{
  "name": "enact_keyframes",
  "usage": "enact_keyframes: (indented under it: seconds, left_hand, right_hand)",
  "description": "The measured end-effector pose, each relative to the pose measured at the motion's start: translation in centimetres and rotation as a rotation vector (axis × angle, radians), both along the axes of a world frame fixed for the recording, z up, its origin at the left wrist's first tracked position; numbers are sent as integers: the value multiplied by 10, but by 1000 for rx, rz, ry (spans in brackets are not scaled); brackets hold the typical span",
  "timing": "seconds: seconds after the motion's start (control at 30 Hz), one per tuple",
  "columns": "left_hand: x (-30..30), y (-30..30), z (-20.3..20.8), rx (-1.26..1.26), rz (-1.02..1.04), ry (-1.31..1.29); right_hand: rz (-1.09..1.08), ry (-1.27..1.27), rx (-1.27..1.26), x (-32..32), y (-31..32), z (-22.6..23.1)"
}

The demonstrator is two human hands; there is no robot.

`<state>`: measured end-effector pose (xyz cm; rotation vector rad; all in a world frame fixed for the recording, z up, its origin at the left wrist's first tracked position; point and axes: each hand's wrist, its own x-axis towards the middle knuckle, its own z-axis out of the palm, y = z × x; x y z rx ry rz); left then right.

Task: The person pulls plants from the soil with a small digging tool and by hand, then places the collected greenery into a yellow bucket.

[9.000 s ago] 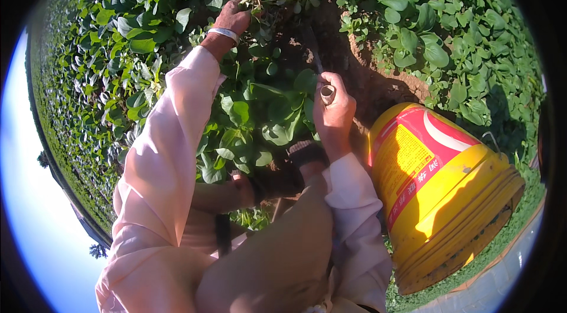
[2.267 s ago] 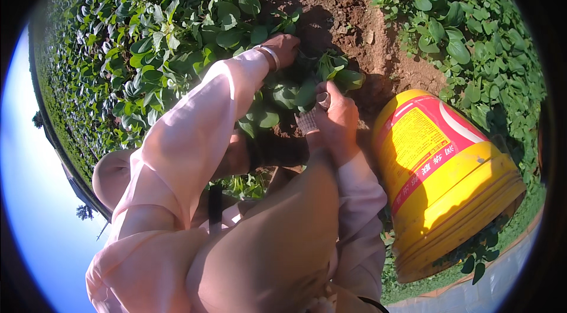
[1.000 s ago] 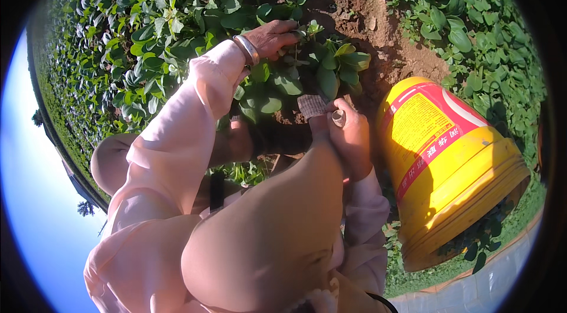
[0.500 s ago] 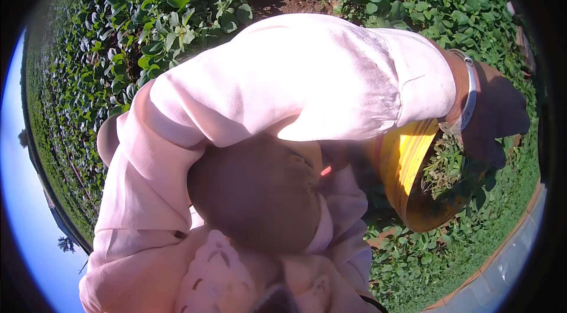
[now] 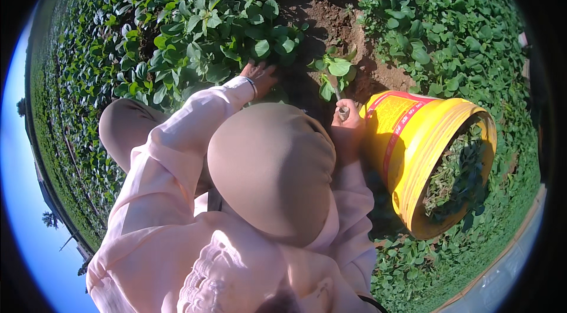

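Near the centre of the frame, a little above it, the left hand [image 5: 260, 73] lies at the edge of the dense leafy green plants [image 5: 195, 35] that fill the upper left, its fingers spread loosely and pressed in among the leaves; whether they pinch a stem cannot be told, since the fingertips sink into the foliage. A thin bracelet [image 5: 252, 84] circles the wrist where the pale pink sleeve [image 5: 177, 141] ends. Just right of centre the right hand [image 5: 347, 121] is curled into a fist around the handle of a small tool [image 5: 341, 106] — its thin shaft rises from the fist toward a small leafy plant [image 5: 333, 70] standing alone on the patch of bare brown soil [image 5: 331, 17] in the upper middle. The tool's tip is hidden among the plant's lower leaves, so its shape cannot be made out. The two hands are apart, with shadowed ground between them. Touching or just beside the right hand, on the right of the frame, a yellow bucket [image 5: 413, 147] with a red-edged label lies tilted, its mouth turned toward the lower right; a mass of pulled greenery [image 5: 455, 177] shows inside it. A bent knee in tan cloth [image 5: 271, 165] fills the middle of the frame below both hands — more green plants cover the ground at the right and the lower right.
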<state>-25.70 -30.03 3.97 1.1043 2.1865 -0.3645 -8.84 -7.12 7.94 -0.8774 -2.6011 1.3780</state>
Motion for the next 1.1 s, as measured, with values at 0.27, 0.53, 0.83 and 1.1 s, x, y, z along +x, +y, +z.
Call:
enact_keyframes:
  seconds: [0.27,0.53,0.83,1.1]
  left_hand:
    - [-11,-4,18,93,13,-76]
    - [-73,39,54,417,280,-31]
    - [-144,44,-25,-116,-180,104]
    - [-162,45,-12,389,-31,208]
  right_hand:
    - [38,-133,79,-23,14,12]
    - [36,-33,-85,-43,15,36]
    - [129,110,-116,-159,8,32]
    - [364,1,-69,-216,-28,-33]
